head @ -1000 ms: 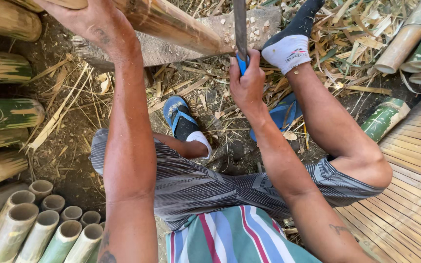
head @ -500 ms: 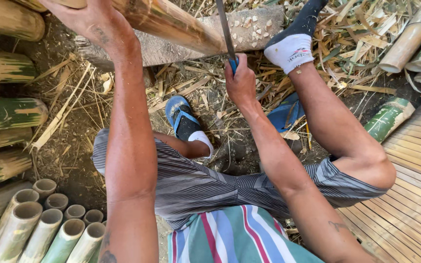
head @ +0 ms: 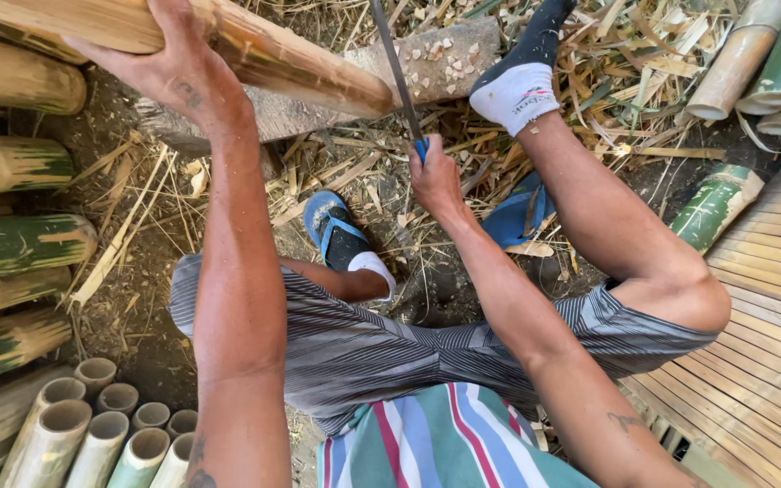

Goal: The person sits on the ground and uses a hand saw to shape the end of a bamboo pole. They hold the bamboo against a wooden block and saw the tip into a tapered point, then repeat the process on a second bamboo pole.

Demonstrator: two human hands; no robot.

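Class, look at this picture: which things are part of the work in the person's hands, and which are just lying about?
In use: left hand gripping bamboo pole; right hand holding blue-handled blade; log block under the pole.

Lying about: cut bamboo tubes, green bamboo logs, blue sandal, slatted bamboo mat.

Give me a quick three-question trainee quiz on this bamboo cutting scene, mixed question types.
1. True or false: the left hand rests on top of the bamboo pole lying across the wooden chopping log.
2. Multiple choice: what does the right hand grip? A) a hammer B) the blue handle of a long knife C) a loose slipper
3. Fill in: the cut bamboo tubes with open ends lie at the lower ____ of the view.

Key: 1 true; 2 B; 3 left
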